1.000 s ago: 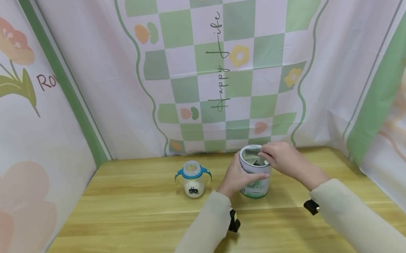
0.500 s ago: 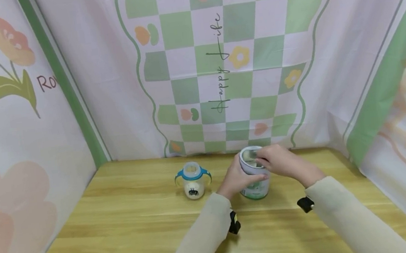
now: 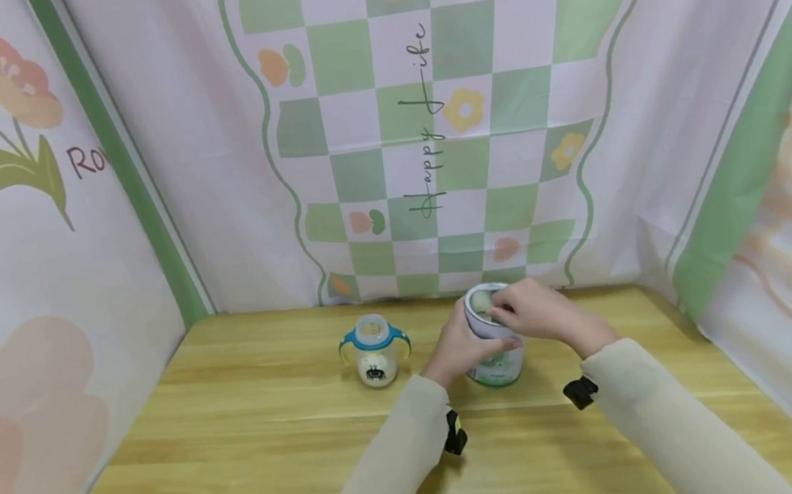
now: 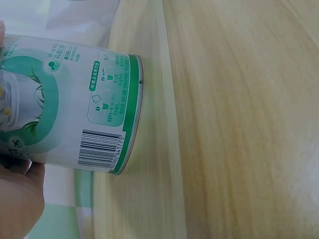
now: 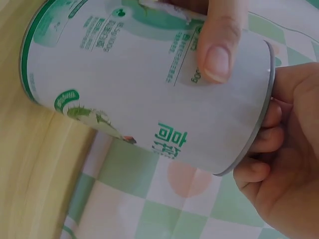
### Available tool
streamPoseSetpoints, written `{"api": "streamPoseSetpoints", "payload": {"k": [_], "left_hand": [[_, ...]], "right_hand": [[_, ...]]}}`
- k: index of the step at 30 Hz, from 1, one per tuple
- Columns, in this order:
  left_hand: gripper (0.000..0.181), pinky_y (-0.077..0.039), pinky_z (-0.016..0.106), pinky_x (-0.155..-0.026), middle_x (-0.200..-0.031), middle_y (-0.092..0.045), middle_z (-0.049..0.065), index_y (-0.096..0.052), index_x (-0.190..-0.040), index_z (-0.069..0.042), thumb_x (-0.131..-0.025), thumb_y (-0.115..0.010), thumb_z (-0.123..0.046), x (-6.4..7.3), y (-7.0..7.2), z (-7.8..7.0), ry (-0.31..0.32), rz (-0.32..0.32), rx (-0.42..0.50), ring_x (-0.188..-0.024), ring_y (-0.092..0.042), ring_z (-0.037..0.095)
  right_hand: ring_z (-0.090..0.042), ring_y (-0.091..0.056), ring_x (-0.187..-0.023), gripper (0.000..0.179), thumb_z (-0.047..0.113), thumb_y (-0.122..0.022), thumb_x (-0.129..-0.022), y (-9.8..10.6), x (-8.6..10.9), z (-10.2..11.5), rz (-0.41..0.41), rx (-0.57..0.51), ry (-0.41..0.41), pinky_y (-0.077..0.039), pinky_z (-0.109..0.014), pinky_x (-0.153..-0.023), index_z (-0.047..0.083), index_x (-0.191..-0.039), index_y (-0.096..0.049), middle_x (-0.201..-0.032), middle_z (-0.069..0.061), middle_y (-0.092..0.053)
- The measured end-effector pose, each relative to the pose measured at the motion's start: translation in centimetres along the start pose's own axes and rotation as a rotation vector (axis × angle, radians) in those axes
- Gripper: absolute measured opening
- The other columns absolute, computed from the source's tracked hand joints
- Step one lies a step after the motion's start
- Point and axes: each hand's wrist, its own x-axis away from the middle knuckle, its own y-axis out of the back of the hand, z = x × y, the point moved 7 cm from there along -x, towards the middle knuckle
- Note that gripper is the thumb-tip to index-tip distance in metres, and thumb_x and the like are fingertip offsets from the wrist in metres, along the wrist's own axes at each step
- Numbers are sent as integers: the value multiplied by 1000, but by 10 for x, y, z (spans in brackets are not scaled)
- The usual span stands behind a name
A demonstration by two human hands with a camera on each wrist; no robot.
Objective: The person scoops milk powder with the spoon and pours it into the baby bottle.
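Head view: bottle [image 3: 377, 369] left of can [image 3: 496, 369], checkered cloth [image 3: 408, 171] behind.

We've got a white cylindrical can [image 3: 498, 368] here, green print, green base band, grey metallic rims, standing roughly upright on the yellowish wood-grain table [image 3: 258, 450], mouth wide open to us!
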Motion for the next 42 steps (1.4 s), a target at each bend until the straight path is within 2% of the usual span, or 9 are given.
{"api": "streamPoseSetpoints", "payload": {"k": [6,14,18,22,24,28,34,37,42], "left_hand": [[89,-53,30,-86,-125,-55,-11,-36,-147,-26,-77,-89,-36,0,1,1,5,5,6,-105,-60,8],[84,-52,29,-87,-126,-55,-11,-38,-144,-28,-78,-89,-33,2,0,-2,-2,10,7,-106,-60,8],[84,-52,29,-88,-127,-54,-11,-38,-145,-28,-78,-89,-31,2,-1,-2,-8,5,-3,-107,-59,7],[82,-51,30,-91,-128,-56,-10,-40,-143,-28,-78,-89,-24,1,-2,-5,-53,10,18,-109,-59,8],[82,-50,31,-92,-128,-56,-11,-40,-143,-29,-78,-90,-24,0,-2,-6,-65,10,20,-110,-59,9],[83,-49,34,-92,-128,-55,-13,-40,-143,-32,-77,-90,-29,1,0,-4,-30,-8,-6,-109,-58,7],[86,-48,36,-95,-130,-54,-13,-38,-145,-32,-76,-90,-32,3,0,-3,12,-23,-17,-111,-57,7],[86,-48,35,-94,-129,-54,-12,-38,-146,-29,-77,-90,-27,5,1,-7,1,-21,5,-112,-57,8],[86,-48,36,-95,-130,-55,-8,-38,-147,-20,-78,-89,-20,14,2,-27,-29,-17,18,-113,-58,11]], "right_hand": [[-8,-32,-45,43,13,-59,-101,-3,-4,-1,14,-23,-34,-34,-26,-47,16,-61,-45,-53,6,-35],[-8,-31,-44,43,15,-57,-102,-7,-6,-5,-13,-87,-55,-33,-27,-47,16,-61,-45,-51,7,-34],[-11,-32,-45,42,17,-56,-103,-4,-3,-13,-67,-154,-100,-33,-28,-48,15,-62,-46,-53,5,-36],[-12,-31,-45,43,21,-55,-104,3,1,-22,-142,-200,-128,-33,-28,-47,13,-63,-46,-52,4,-36],[-12,-32,-45,41,24,-55,-105,6,3,-25,-172,-206,-136,-33,-28,-46,12,-65,-51,-52,4,-37],[-12,-35,-45,39,28,-55,-105,13,6,-31,-233,-202,-152,-35,-28,-46,12,-69,-60,-53,4,-41],[-14,-36,-47,44,29,-57,-104,19,11,-37,-310,-227,-170,-35,-29,-48,12,-64,-54,-54,2,-40],[-15,-36,-47,45,31,-56,-104,19,12,-41,-319,-240,-199,-34,-29,-47,10,-65,-56,-53,2,-39],[-15,-34,-46,46,34,-55,-105,19,15,-45,-317,-236,-222,-33,-29,-46,11,-64,-52,-52,2,-37]]}}
